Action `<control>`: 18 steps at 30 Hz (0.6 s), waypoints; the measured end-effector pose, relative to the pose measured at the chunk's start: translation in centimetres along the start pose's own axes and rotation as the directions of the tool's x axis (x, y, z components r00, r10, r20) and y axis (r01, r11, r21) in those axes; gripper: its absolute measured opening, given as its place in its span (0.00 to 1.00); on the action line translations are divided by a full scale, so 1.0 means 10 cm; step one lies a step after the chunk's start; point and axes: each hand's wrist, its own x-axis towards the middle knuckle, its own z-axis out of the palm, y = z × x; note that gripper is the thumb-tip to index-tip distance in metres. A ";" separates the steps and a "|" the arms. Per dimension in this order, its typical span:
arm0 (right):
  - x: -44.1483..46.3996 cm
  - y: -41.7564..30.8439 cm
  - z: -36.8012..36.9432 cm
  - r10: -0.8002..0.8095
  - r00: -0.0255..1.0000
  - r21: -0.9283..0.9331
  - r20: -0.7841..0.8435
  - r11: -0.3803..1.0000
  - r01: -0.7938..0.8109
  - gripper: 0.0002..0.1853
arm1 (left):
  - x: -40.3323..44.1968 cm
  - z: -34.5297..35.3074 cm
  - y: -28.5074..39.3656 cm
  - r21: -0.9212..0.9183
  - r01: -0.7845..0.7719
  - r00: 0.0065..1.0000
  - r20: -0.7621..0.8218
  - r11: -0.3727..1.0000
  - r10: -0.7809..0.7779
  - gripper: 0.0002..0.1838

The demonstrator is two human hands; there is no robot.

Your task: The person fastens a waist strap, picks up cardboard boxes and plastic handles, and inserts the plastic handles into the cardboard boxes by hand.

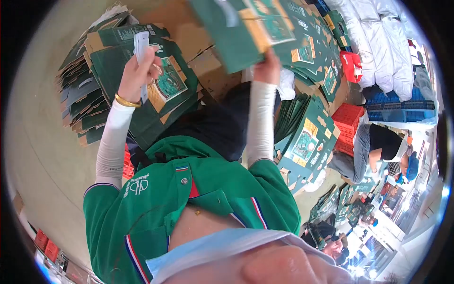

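- Dark-green card sheet (231, 45): flat, printed, slightly motion-blurred; held at the top centre of the view, its upper part running out of frame.
- Face of same: a tan panel around a teal picture with a pale border; a whitish curved streak near the top, kind unclear.
- Right hand (267, 69): pinching the sheet's lower edge; the fingers beyond the edge are hidden, so their spread cannot be told.
- Left hand (137, 73): fingers curled and close together around a slim white implement (141, 41), which shows above and below the grip; gold-coloured bangle (127, 102) at the wrist.
- Left stack (111, 59): like green sheets in an uneven pile, brown edges showing, below the left hand.
- Right stack (303, 52): similar sheets, overlapping, picture side showing, just beside the held one.
- Brown cardboard (208, 71): between the stacks.
- Red crates (348, 124): farther right.
- White bundles (373, 42): upper right, puffy.
- Co-worker (385, 142): bending, blue cap, well apart.
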 end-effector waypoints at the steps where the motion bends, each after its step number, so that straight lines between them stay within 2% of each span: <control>1: 0.22 -0.11 -0.15 0.092 0.990 0.218 -0.102 0.973 -0.068 0.11 | 0.07 -0.16 -0.08 -0.053 0.068 0.998 0.021 0.996 -0.067 0.18; 2: 0.44 -0.22 -0.31 0.114 0.991 0.276 -0.067 0.957 -0.091 0.11 | 0.12 -0.28 -0.13 -0.052 0.066 0.998 0.007 0.997 -0.065 0.18; 3: 0.86 -0.17 -0.91 -0.034 0.999 -0.368 -0.042 0.930 0.017 0.12 | 0.15 -0.41 -0.17 -0.075 0.070 0.997 -0.004 0.995 -0.071 0.19; 4: 0.99 -0.15 -1.09 -0.148 0.982 -0.621 -0.114 0.782 0.045 0.12 | 0.15 -0.53 -0.21 -0.098 0.078 0.997 -0.015 0.992 -0.080 0.19; 5: 1.00 -0.25 -1.05 -0.258 0.948 -0.821 -0.184 0.571 -0.004 0.13 | 0.13 -0.64 -0.22 -0.022 0.086 0.995 -0.049 0.996 -0.087 0.20; 6: 0.99 -0.37 -1.02 -0.349 0.831 -0.754 -0.433 0.645 -0.122 0.15 | 0.11 -0.71 -0.22 -0.024 0.088 0.994 -0.059 0.996 -0.089 0.20; 7: 0.93 -0.29 -1.04 -0.675 0.663 -0.929 -0.324 0.359 -0.088 0.14 | 0.08 -0.75 -0.21 -0.027 0.087 0.995 -0.048 0.996 -0.088 0.20; 8: 0.91 -0.17 -1.05 -0.893 0.440 -0.990 -0.095 0.037 -0.138 0.14 | 0.08 -0.76 -0.18 -0.029 0.080 0.996 -0.037 0.996 -0.081 0.20; 9: 0.92 0.04 -0.99 -0.879 0.450 -0.987 0.160 -0.149 0.060 0.14 | 0.08 -0.76 -0.15 -0.039 0.105 0.993 -0.058 0.994 -0.107 0.20; 10: 0.83 0.24 -0.79 -0.668 0.723 -0.913 0.179 0.160 0.374 0.13 | 0.09 -0.75 -0.16 -0.037 0.106 0.991 -0.074 0.994 -0.109 0.20; 11: 0.74 0.45 -0.60 -0.377 0.909 -0.731 0.176 0.568 0.377 0.13 | 0.09 -0.73 -0.16 -0.028 0.122 0.989 -0.082 0.992 -0.124 0.20; 12: 0.64 0.63 -0.41 -0.115 0.891 -0.768 0.439 0.466 0.439 0.14 | 0.11 -0.73 -0.16 -0.014 0.136 0.986 -0.090 0.991 -0.137 0.19; 13: 0.58 0.82 -0.22 0.117 0.869 -0.842 0.482 0.338 0.421 0.17 | 0.14 -0.74 -0.19 0.002 0.155 0.980 -0.123 0.988 -0.154 0.18; 14: 0.67 1.11 -0.26 0.124 0.865 -0.835 0.486 0.357 0.418 0.17 | 0.15 -0.73 -0.18 0.014 0.160 0.978 -0.140 0.987 -0.156 0.18; 15: 0.80 1.54 -0.41 0.125 0.868 -0.870 0.481 0.189 0.455 0.21 | 0.15 -0.70 -0.16 0.020 0.154 0.978 -0.142 0.988 -0.150 0.17; 16: 0.84 1.66 -0.36 0.121 0.869 -0.876 0.480 0.012 0.482 0.24 | 0.15 -0.68 -0.14 0.023 0.144 0.980 -0.143 0.989 -0.139 0.17; 17: 0.91 1.70 -0.39 0.123 0.864 -0.872 0.488 0.022 0.489 0.24 | 0.13 -0.67 -0.12 0.015 0.143 0.978 -0.157 0.990 -0.139 0.16; 18: 0.97 1.73 -0.45 0.275 0.926 -0.946 0.259 -0.123 0.301 0.28 | 0.11 -0.67 -0.12 0.020 0.143 0.977 -0.164 0.990 -0.138 0.16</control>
